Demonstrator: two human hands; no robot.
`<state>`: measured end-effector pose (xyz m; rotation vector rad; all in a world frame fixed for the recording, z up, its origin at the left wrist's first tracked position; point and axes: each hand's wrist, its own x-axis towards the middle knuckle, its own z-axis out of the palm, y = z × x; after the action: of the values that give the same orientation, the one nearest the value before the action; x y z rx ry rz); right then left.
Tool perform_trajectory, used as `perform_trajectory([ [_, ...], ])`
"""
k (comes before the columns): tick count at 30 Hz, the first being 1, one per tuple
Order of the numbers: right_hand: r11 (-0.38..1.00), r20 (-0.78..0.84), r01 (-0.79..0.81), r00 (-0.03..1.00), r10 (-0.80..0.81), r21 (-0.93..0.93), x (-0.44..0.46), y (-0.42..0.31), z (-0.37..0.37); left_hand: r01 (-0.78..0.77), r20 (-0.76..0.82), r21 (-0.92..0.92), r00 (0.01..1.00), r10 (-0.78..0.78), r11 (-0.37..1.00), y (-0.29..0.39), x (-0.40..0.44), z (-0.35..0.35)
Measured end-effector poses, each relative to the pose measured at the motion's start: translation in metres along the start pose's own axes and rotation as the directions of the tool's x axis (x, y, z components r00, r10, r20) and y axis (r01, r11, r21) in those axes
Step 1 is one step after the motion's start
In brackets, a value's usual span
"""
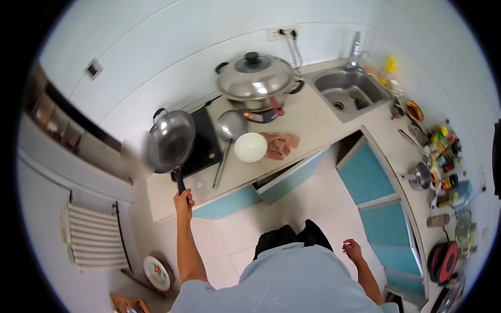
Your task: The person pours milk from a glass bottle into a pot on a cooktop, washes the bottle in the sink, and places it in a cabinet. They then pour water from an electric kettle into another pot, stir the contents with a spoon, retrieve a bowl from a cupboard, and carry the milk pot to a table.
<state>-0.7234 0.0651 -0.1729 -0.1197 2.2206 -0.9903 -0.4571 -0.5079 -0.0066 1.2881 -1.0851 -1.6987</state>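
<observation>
My left hand [183, 200] is wrapped round the black handle of a grey wok [175, 138]. The wok is tilted over the left side of a black induction cooktop [207, 136], its inside facing me. To the cooktop's right lies a long-handled metal skimmer [231, 126]. Beside it sits a white bowl [251, 147], with a brownish-pink cloth [282, 144] against its right side. Down at my right side, away from the counter, my right hand [353, 249] hangs with loosely bent fingers apart and nothing in it.
A large lidded steel pot [255, 78] stands at the back of the counter near a steel sink [348, 88]. A cupboard door [292, 177] hangs ajar below. Bottles, a small saucepan [419, 176] and a red-black appliance [443, 262] line the right counter.
</observation>
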Motion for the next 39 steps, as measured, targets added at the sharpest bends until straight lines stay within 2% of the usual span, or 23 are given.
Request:
perform_trajectory([
  [2,1.0,0.005,0.006,1.0,-0.006,0.005,-0.016,0.021,0.003,-0.01,0.073,0.004,0.997,0.01,1.0,-0.012,0.015,0.001],
  [6,0.964,-0.047,-0.219,0.976,0.214,-0.153,-0.075,0.057,0.008,-0.02,0.0,0.078,1.0,0.02,0.997,-0.023,0.025,-0.006],
  [7,0.958,-0.107,-0.272,0.959,0.262,-0.094,-0.089,0.067,0.009,-0.004,0.117,0.05,0.993,-0.002,0.999,-0.022,0.032,-0.016],
  [8,0.948,-0.116,-0.28,0.957,0.264,-0.152,-0.103,0.075,0.013,0.013,0.042,0.068,0.999,-0.016,0.998,-0.014,0.023,-0.011],
  [12,0.921,-0.182,-0.303,0.947,0.263,-0.244,-0.127,0.101,0.029,0.104,0.07,0.066,0.992,-0.109,0.992,-0.008,0.032,-0.014],
  [14,0.926,-0.211,-0.339,0.93,0.302,-0.167,-0.133,0.102,0.037,0.135,0.083,0.09,0.986,-0.143,0.987,0.0,0.035,-0.013],
  [16,0.926,-0.241,-0.37,0.908,0.343,-0.079,-0.141,0.102,0.046,0.049,0.032,0.238,0.998,-0.058,0.97,0.014,0.003,-0.004],
  [17,0.921,-0.25,-0.385,0.899,0.36,-0.056,-0.146,0.102,0.051,0.038,-0.135,0.328,0.991,0.006,0.944,0.036,-0.031,0.023],
  [18,0.924,-0.253,-0.382,0.896,0.364,-0.024,-0.15,0.102,0.054,-0.478,0.085,0.671,0.809,0.581,0.567,0.005,0.051,-0.027],
  [19,0.926,-0.258,-0.378,0.894,0.367,0.007,-0.156,0.102,0.056,-0.436,0.269,0.892,0.295,0.917,-0.122,0.004,0.064,-0.027],
  [21,0.921,-0.269,-0.388,0.886,0.377,0.011,-0.167,0.109,0.058,-0.66,-0.118,0.679,0.335,0.935,0.323,0.031,0.016,0.015],
  [22,0.915,-0.258,-0.404,0.887,0.384,-0.025,-0.173,0.116,0.058,-0.814,-0.076,0.523,0.25,0.965,0.252,0.033,0.016,0.035],
  [23,0.907,-0.245,-0.416,0.888,0.39,-0.064,-0.178,0.122,0.057,-0.824,-0.066,0.508,0.253,0.965,0.251,0.031,0.015,0.053],
  [25,0.908,-0.265,-0.417,0.882,0.39,-0.048,-0.182,0.137,0.052,-0.866,0.181,0.456,0.316,0.931,0.205,0.021,0.005,0.096],
  [27,0.901,-0.293,-0.433,0.864,0.41,-0.016,-0.185,0.149,0.04,-0.843,0.295,0.472,0.426,0.855,0.257,0.008,-0.087,0.17],
  [28,0.901,-0.304,-0.432,0.853,0.424,0.045,-0.186,0.154,0.032,-0.872,0.34,0.255,0.484,0.806,0.417,-0.02,-0.094,0.192],
  [29,0.896,-0.311,-0.44,0.844,0.437,0.063,-0.187,0.157,0.024,-0.882,0.49,0.208,0.468,0.736,0.422,-0.046,-0.108,0.212],
  [31,0.887,-0.325,-0.436,0.825,0.461,0.153,-0.194,0.17,0.008,-0.774,0.673,0.124,0.526,0.52,0.621,-0.099,-0.186,0.26],
  [33,0.904,-0.348,-0.397,0.834,0.427,0.159,-0.203,0.192,-0.006,-0.783,0.892,0.137,0.364,0.269,0.606,-0.142,-0.253,0.29],
  [35,0.9,-0.364,-0.358,0.826,0.429,0.249,-0.22,0.215,-0.022,-0.81,0.981,0.072,0.163,0.105,0.582,-0.179,-0.319,0.316],
  [36,0.888,-0.37,-0.361,0.813,0.449,0.285,-0.229,0.227,-0.03,-0.802,0.998,0.054,0.063,-0.006,0.595,-0.191,-0.35,0.329],
  [37,0.864,-0.331,-0.404,0.805,0.492,0.301,-0.241,0.233,-0.044,-0.801,0.999,0.045,0.049,-0.009,0.597,-0.205,-0.377,0.342],
  [39,0.863,-0.369,-0.413,0.784,0.499,0.29,-0.261,0.262,-0.058,-0.828,0.97,-0.124,-0.216,-0.108,0.547,-0.228,-0.421,0.365],
])
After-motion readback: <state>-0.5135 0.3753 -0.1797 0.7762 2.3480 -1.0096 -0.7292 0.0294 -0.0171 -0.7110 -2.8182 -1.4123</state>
